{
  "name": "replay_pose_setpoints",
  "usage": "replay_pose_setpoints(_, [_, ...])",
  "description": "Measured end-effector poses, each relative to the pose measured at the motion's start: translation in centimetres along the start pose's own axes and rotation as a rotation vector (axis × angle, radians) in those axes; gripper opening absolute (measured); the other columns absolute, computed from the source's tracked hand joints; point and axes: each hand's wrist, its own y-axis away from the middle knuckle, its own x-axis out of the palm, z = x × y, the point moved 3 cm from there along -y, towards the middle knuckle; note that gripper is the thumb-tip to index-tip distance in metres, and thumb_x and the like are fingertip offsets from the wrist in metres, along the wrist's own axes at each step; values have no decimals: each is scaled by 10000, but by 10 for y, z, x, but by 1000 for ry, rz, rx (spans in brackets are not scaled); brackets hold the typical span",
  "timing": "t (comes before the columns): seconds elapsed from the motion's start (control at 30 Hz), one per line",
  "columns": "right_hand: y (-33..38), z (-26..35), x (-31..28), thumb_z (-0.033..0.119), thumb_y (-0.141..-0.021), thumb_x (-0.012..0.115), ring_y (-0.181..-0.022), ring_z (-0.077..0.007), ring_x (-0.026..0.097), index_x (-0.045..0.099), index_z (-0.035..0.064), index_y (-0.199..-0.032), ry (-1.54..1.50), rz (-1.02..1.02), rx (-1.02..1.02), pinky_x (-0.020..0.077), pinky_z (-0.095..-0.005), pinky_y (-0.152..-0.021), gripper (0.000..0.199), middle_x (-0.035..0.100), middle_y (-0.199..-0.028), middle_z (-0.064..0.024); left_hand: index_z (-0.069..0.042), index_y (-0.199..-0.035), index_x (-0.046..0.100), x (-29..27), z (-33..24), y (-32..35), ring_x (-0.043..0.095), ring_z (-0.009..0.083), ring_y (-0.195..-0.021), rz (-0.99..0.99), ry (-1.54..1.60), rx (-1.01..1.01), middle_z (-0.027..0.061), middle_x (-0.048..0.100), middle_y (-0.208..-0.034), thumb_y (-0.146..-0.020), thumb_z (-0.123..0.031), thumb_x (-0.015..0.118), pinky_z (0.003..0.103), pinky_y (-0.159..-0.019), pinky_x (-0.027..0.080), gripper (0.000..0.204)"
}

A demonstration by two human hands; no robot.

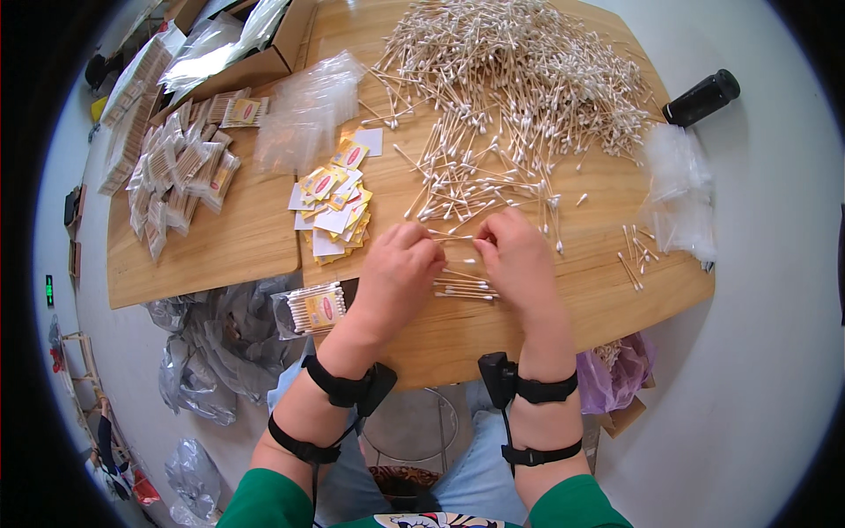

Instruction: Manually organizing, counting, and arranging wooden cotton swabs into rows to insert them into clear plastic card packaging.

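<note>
Both my hands are at the front middle of the wooden table. My left hand (403,267) is closed in a pinch on the left end of a cotton swab (453,237). At that swab's other end the fingers of my right hand (518,257) are pinched together too. Just below, between my hands, a small row of cotton swabs (466,288) lies side by side. Beyond my fingers spreads a large heap of loose cotton swabs (519,79). A clear bag of swabs with a yellow card (324,308) lies by my left wrist, at the table edge.
Left of my hands are a pile of yellow-and-white cards (333,211), clear empty bags (308,110) and many filled swab packs (180,167). A cardboard box (286,48) stands behind them. To the right lie more clear bags (679,189) and a black bottle (701,98).
</note>
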Motion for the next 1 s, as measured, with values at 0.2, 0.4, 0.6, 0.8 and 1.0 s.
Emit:
replay_pose_setpoints(0.2, [1,-19,-16,92,-829,720,-870,-343,630,631,51,-860,39,-59,89,508,-442,-753,102,627,-952,-121,-66,-843,665,3,-1,2,603,310,-891,16,58,-71,86,612,-917,-742,-75,773,403,-780,498,148])
replay_pose_setpoints(0.4, [0,-4,-13,68,-800,745,-892,-336,628,640,78,-955,6,-97,-62,510,-441,-760,187,618,-948,-119,-63,-933,672,2,8,-4,604,326,-929,-108,-14,-131,104,617,-959,-730,-95,793,419,-796,494,239])
replay_pose_setpoints(0.6, [1,6,-7,69,-778,764,-860,-324,627,674,72,-873,48,-33,-115,512,-433,-748,130,594,-896,-111,-78,-967,692,9,3,-8,600,329,-932,-87,12,-110,109,614,-964,-726,-109,801,420,-807,490,266])
replay_pose_setpoints(0.8, [6,-9,-24,111,-796,746,-824,-311,638,678,59,-838,-6,64,-4,513,-420,-727,96,617,-872,-112,-81,-964,700,8,2,-10,599,329,-933,-63,23,-94,109,613,-967,-730,-108,797,421,-813,488,255])
replay_pose_setpoints(1.0, [10,-7,-26,102,-798,732,-838,-303,656,676,42,-856,-39,252,97,523,-405,-732,100,644,-880,-130,-74,-912,680,13,1,-14,599,323,-933,-85,8,-97,101,615,-952,-750,-117,782,420,-804,484,196])
